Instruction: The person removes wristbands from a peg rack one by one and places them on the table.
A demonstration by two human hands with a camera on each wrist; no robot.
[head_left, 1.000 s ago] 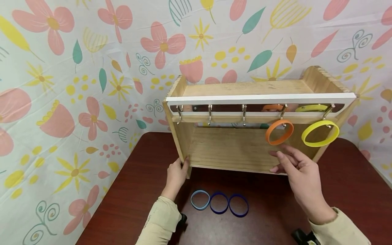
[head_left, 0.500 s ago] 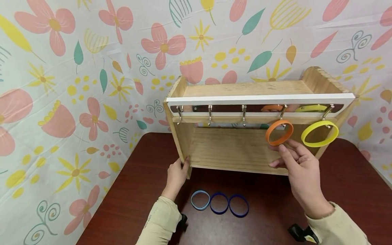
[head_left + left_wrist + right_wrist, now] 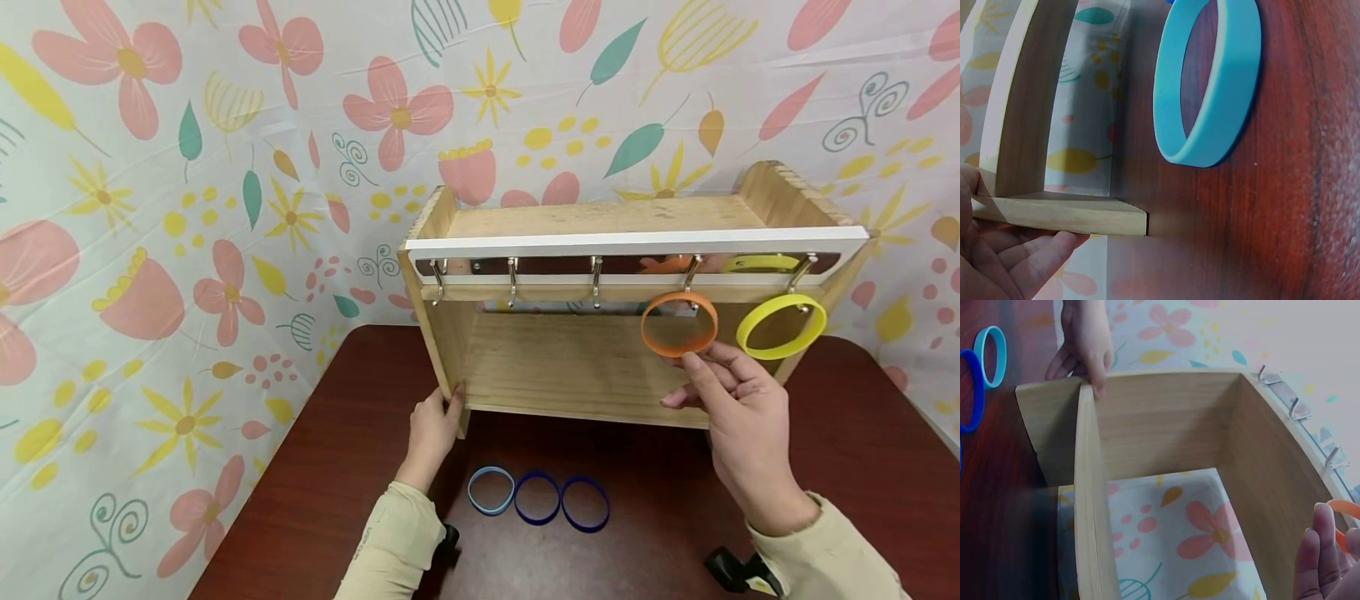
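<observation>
The nearer right hand point(image 3: 748, 425) pinches the orange band point(image 3: 678, 296) from below, beneath its hook point(image 3: 692, 277), while the left hand point(image 3: 433, 427) grips the wooden shelf point(image 3: 570, 362).

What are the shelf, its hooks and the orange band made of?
The shelf looks mostly like pale, unpainted wood, since grain lines run along its boards; whether it has a clear coat is hard to tell. The hooks seem to be shiny metal, judging by their silvery glints. The orange band is probably smooth silicone or rubber, given its even colour.
</observation>
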